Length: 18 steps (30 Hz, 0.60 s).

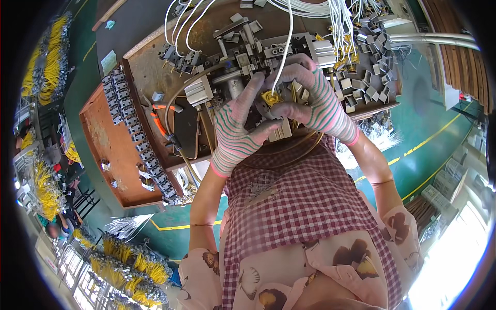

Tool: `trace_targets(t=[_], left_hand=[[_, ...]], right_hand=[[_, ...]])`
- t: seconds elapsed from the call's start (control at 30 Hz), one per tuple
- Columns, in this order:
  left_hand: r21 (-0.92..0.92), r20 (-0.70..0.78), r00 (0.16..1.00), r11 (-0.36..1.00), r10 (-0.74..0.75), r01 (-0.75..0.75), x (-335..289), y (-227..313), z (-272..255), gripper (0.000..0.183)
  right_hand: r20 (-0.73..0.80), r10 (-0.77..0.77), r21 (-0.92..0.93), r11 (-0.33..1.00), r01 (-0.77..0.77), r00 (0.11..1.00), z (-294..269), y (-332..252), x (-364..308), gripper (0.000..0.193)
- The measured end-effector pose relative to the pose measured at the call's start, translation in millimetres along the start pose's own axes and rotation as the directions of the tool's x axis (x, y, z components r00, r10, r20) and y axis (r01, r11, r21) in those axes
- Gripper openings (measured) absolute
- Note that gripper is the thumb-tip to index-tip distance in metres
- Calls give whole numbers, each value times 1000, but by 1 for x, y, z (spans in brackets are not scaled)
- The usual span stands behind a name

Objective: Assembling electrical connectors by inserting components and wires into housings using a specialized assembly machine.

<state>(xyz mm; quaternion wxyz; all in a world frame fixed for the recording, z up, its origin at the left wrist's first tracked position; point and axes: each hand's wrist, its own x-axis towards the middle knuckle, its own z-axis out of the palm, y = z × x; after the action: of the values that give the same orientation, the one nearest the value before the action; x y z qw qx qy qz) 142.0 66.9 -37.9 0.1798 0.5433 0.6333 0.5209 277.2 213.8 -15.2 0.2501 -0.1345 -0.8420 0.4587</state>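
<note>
A metal clamping fixture (235, 85) stands on the workbench in front of me. Over its near side, a brass-coloured terminal piece (270, 98) with a white cable (284, 58) rising from it sits between my gloved hands. My right hand (312, 98) curls round the piece from the right, thumb below and fingers above. From the left, my left hand (239, 126) bends its thumb and fingers toward the same spot. Whatever lies between those left fingers is dark and mostly hidden. Both gloves are striped, with grey fingertips.
Many loose grey metal housings (369, 85) are heaped at the right. White cables with brass ends (347, 51) hang at the back. Rows of grey parts line a brown tray (106, 142) at the left, near orange-handled pliers (158, 123). A thin hose (191, 82) arcs beside the fixture.
</note>
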Motion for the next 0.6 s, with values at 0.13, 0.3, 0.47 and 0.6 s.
trace_targets(t=[0.13,0.3,0.47,0.6], left_hand=[[-144,8,995,985,-98,98,-12,-13,4,85],[197,78,966,946,245,-256,-7,-28,-9,89],[-303,-17,973,928,-232,216,-12,-5,6,78],[-533,69,866,716,-495,451,-12,-8,8,65]], right_hand=[[36,29,108,994,-32,999,3,5,1,47],[97,43,148,987,-57,994,6,12,-3,47],[104,68,98,992,-78,992,7,7,3,56],[205,-55,112,993,32,977,-3,10,7,77]])
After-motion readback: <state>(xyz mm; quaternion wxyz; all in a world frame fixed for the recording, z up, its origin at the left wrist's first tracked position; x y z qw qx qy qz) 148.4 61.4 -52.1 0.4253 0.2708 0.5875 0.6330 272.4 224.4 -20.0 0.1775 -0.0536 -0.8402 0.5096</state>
